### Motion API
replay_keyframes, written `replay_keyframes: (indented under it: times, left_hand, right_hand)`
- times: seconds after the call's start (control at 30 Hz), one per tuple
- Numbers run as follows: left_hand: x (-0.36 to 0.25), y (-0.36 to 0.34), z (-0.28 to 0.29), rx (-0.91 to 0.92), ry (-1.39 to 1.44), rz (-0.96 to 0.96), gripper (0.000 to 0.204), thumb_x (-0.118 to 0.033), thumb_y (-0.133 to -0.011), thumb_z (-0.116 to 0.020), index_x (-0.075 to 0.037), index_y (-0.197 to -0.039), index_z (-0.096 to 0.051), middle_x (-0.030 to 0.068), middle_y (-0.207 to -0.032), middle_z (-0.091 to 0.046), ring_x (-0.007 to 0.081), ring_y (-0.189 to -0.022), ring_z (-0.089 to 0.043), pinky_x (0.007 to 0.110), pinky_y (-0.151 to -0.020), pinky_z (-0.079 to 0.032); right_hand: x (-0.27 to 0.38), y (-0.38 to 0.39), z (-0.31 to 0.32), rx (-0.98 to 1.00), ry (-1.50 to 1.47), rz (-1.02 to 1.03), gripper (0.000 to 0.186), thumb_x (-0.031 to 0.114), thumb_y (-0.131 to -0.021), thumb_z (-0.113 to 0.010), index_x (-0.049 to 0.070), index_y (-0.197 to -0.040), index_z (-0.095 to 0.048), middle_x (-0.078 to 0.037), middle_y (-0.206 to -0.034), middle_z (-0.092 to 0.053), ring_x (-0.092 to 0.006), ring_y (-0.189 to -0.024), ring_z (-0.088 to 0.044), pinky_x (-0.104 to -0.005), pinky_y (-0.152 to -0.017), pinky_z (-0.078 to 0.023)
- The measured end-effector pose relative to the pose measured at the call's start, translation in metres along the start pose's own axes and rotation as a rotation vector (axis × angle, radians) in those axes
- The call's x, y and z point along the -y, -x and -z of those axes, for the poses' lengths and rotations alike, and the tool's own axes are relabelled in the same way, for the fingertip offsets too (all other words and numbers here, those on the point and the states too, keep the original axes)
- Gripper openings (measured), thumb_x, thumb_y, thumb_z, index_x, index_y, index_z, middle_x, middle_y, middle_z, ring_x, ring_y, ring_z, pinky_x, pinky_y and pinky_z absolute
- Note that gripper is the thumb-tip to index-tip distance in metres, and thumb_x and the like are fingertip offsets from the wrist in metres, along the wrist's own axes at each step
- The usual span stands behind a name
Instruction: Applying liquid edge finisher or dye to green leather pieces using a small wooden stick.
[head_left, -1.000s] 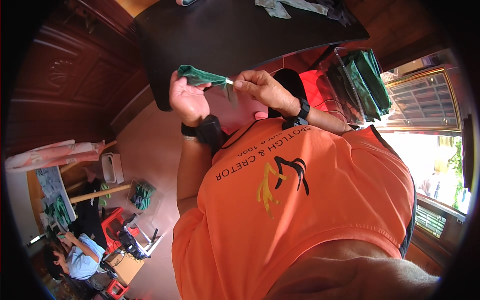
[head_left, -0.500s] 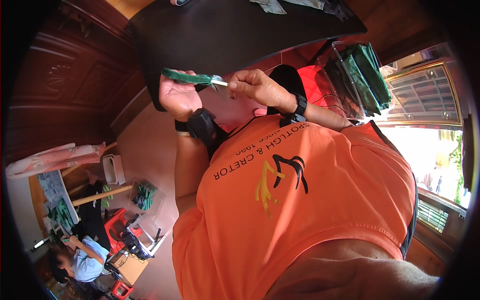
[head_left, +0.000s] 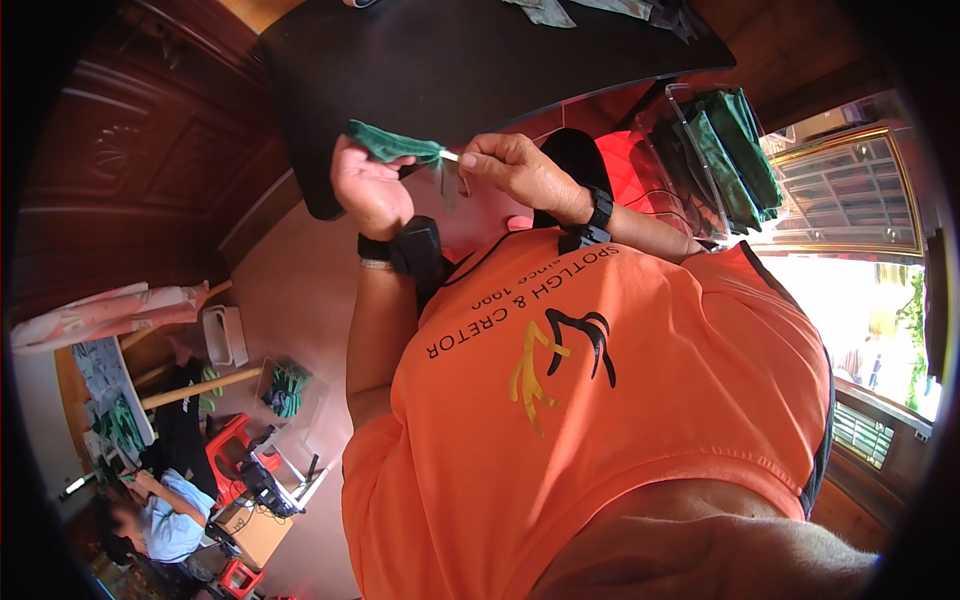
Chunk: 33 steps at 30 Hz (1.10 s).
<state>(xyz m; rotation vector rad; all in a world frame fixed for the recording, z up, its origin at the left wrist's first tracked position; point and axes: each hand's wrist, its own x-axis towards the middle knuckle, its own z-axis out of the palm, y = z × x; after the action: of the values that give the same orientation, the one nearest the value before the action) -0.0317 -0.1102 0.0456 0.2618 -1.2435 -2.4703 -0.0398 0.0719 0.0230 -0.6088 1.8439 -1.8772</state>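
A narrow green velvety fabric piece [head_left: 388, 143] lies across my left hand [head_left: 370, 188], which is held palm up near the black table's edge. My left fingers curl up around the fabric from below, with the thumb against it. Out of the fabric's right end comes a short thin white stick [head_left: 450, 156]. My right hand [head_left: 520, 175] pinches the stick's other end between thumb and forefinger. A pale, thin strip [head_left: 449, 185] hangs below the stick; what it is I cannot make out.
Ahead is a black table [head_left: 450, 70] with grey-green cloth scraps [head_left: 545, 12] at its far edge. To the right, a clear bin [head_left: 672, 95] holds folded green fabric [head_left: 735, 160]. At lower left, a person [head_left: 175, 515] works beside a red stool [head_left: 230, 455] and cardboard box [head_left: 262, 535].
My left hand has moved slightly right and tilted, its fingers closing more around the fabric. The fabric now slopes down toward my right hand, which has barely moved.
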Motion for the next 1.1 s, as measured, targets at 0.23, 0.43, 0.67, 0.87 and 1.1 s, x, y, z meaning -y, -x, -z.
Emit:
replay_keyframes:
  times: [0.23, 0.43, 0.67, 0.87, 1.1]
  left_hand:
    - [0.001, -0.001, 0.005, -0.011, 0.059, 0.121, 0.024, -0.022, -0.087, -0.038, -0.004, -0.083, -0.054, 0.0077, -0.075, -0.057, 0.0236, -0.067, -0.056, 0.033, -0.058, -0.046]
    - [0.015, -0.001, 0.019, 0.107, 0.021, 0.139, 0.026, -0.022, -0.089, -0.034, -0.006, -0.082, -0.055, 0.0067, -0.071, -0.056, 0.0170, -0.062, -0.054, 0.029, -0.055, -0.046]
    - [-0.006, 0.006, -0.005, 0.065, 0.035, -0.016, 0.018, -0.016, -0.086, -0.039, -0.005, -0.094, -0.051, 0.0059, -0.085, -0.057, 0.0159, -0.073, -0.056, 0.028, -0.058, -0.048]
    - [-0.033, 0.018, -0.023, 0.070, -0.200, -0.215, 0.035, -0.011, -0.081, -0.043, -0.002, -0.114, -0.051, 0.0104, -0.102, -0.057, 0.0156, -0.088, -0.058, 0.022, -0.055, -0.048]
    - [-0.030, 0.012, -0.018, 0.063, -0.096, -0.162, 0.018, -0.008, -0.077, -0.043, 0.002, -0.087, -0.054, 0.0067, -0.077, -0.054, 0.0133, -0.063, -0.054, 0.021, -0.049, -0.043]
  right_hand:
    - [0.000, 0.002, 0.002, 0.022, -0.015, 0.010, 0.023, 0.021, -0.095, -0.051, 0.002, -0.087, -0.060, 0.003, -0.067, -0.054, -0.0055, -0.064, -0.047, -0.0220, -0.060, -0.038]
    - [0.009, 0.006, 0.000, 0.017, 0.029, 0.022, 0.024, 0.024, -0.095, -0.051, 0.003, -0.087, -0.061, 0.003, -0.067, -0.054, -0.0039, -0.058, -0.043, -0.0203, -0.054, -0.036]
    - [0.023, 0.004, 0.005, -0.034, -0.158, -0.096, 0.023, 0.027, -0.095, -0.050, 0.008, -0.089, -0.061, 0.004, -0.075, -0.059, 0.0005, -0.055, -0.034, -0.0162, -0.048, -0.027]
    - [0.013, 0.003, 0.007, -0.023, -0.102, -0.067, 0.024, 0.023, -0.094, -0.054, 0.003, -0.085, -0.061, 0.003, -0.059, -0.048, -0.0048, -0.052, -0.044, -0.0205, -0.050, -0.037]
    - [0.013, 0.004, 0.003, -0.024, -0.081, 0.012, 0.025, 0.025, -0.094, -0.054, 0.003, -0.085, -0.061, 0.003, -0.058, -0.050, -0.0054, -0.052, -0.044, -0.0207, -0.050, -0.037]
